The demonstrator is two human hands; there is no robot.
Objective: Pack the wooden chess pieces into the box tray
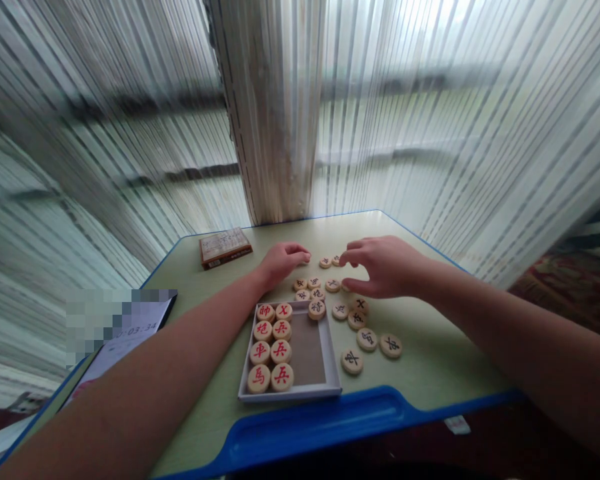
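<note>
At the far middle of the table, my left hand (281, 262) is closed, with thumb and fingers round what looks like the edge of a Chinese chess piece (306, 258), mostly hidden. My right hand (385, 267) has thumb and fingers apart. Its fingertips reach a black-marked piece (337, 260), and its thumb partly covers another piece beside it. Nearer me is a shallow white box (333, 367) with two columns of red-marked pieces (281, 351) along its left side. A black-marked piece (317, 309) rests at the box's far right corner.
Loose black-marked pieces (367, 339) lie right of and beyond the box. A brown patterned carton (225, 247) is at the far left. A tablet (125, 350) showing a timer is beside my left forearm. The table has a blue front edge (320, 427); striped curtains (280, 120) hang behind.
</note>
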